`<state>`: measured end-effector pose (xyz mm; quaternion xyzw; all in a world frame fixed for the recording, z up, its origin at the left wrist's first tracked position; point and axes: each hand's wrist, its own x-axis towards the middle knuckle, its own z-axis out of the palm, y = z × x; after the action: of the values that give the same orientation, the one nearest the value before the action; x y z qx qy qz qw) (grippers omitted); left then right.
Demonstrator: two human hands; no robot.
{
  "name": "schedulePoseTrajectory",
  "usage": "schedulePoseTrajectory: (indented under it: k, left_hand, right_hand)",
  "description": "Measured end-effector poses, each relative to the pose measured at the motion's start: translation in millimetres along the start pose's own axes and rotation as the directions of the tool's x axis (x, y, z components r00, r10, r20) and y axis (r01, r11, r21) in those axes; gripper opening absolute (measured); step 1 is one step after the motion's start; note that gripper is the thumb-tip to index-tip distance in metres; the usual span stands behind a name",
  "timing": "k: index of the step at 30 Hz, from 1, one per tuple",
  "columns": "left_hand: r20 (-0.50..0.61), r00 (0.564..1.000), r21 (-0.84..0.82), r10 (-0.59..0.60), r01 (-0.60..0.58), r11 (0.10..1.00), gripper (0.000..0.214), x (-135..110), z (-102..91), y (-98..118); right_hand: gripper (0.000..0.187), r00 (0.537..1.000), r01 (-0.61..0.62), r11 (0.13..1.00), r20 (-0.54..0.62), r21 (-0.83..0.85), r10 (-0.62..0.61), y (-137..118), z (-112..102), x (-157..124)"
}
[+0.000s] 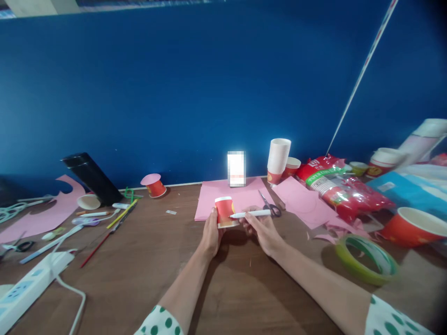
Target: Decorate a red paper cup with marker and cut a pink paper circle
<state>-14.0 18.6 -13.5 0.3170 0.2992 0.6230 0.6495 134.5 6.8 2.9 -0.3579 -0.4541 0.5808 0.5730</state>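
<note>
My left hand [211, 233] is wrapped round the left side of a red paper cup [223, 215] with a white rim and a yellow mark. In my right hand [261, 229] a white marker pen [253, 214] points left, its tip at the cup's front; whether it touches the surface I cannot tell. Behind the cup lies a stack of pink paper [209, 197] on the table. Scissors [270, 204] with dark handles lie just beyond my right hand, partly over that paper.
To the right are a stack of white paper cups [278, 158], a red plastic packet [335, 186], a green tape roll [366, 260] and a large red cup [415, 228]. On the left stand a black bottle [94, 179], a pink-topped cup [156, 186] and a power strip [35, 288].
</note>
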Motion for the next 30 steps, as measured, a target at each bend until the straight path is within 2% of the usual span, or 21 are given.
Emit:
schedulePoseTrajectory:
  k: [5, 10, 30]
  left_hand:
    - [-0.002, 1.0, 0.015, 0.001, -0.001, 1.0, 0.043, 0.5, -1.1, -0.2]
    - [0.045, 0.999, 0.004, 0.004, -0.005, 1.0, 0.046, 0.4, -0.5, -0.3]
    - [0.007, 1.0, 0.045, 0.025, -0.025, 0.999, 0.042, -0.3, 1.5, 1.2]
  right_hand:
    - [0.029, 1.0, 0.008, 1.0, -0.001, -0.018, -0.008, 0.8, -1.4, 0.1]
    - [0.028, 1.0, 0.015, 1.0, 0.002, -0.022, -0.015, -1.5, 0.5, -0.2]
    - [0.028, 0.999, 0.036, 0.999, 0.029, -0.037, -0.035, -3.4, 2.0, -2.3]
